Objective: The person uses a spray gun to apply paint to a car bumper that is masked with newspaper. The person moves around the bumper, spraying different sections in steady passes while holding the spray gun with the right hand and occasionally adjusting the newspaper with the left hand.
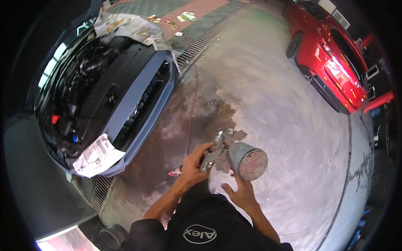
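My left hand [194, 166] is closed around the body and handle of a metal spray gun [217, 151]. The gun's round grey cup [239, 154] sticks out to the right, its stained, reddish end tilted toward me. Below the cup is my right hand [243, 193], its thumb spread away from the fingers. The raised fingertips meet the cup's lower edge and are partly hidden there; whether they press on it is hard to see. A red-tipped hose end [175, 171] shows just left of my left wrist.
On the left stands a blue-grey car [146, 100], engine bay exposed, with paper sheets [99, 155] on its front corner and a stained cover [127, 26] at the far side. A thin red hose [194, 98] crosses the floor. A red car [324, 62] stands far right. Drain grates [209, 39] line the floor.
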A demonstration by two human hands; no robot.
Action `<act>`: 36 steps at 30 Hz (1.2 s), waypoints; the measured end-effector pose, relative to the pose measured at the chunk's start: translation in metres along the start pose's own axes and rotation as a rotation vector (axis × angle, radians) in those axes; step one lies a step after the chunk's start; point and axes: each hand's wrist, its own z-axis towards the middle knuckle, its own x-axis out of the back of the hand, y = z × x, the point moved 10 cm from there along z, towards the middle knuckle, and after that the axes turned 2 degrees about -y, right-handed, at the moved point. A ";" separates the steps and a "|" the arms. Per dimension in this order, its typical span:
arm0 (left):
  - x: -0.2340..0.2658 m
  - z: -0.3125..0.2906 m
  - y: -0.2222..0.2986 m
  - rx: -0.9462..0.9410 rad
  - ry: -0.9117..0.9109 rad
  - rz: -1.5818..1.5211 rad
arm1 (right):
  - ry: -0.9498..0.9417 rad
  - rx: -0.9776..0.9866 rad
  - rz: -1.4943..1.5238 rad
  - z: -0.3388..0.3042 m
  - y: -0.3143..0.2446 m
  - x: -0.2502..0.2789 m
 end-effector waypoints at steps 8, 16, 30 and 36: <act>-0.047 0.024 -0.145 0.609 0.068 -0.057 | -0.250 -0.560 -0.265 -0.051 0.207 0.035; -0.054 0.137 -0.241 0.868 0.235 0.183 | 0.020 -0.938 0.177 -0.011 0.369 0.056; -0.052 0.380 -0.343 0.977 0.604 0.336 | -0.180 -1.180 0.542 0.175 0.585 0.131; -0.104 0.429 -0.355 1.166 0.766 0.395 | -0.192 -1.073 0.423 0.384 0.686 0.288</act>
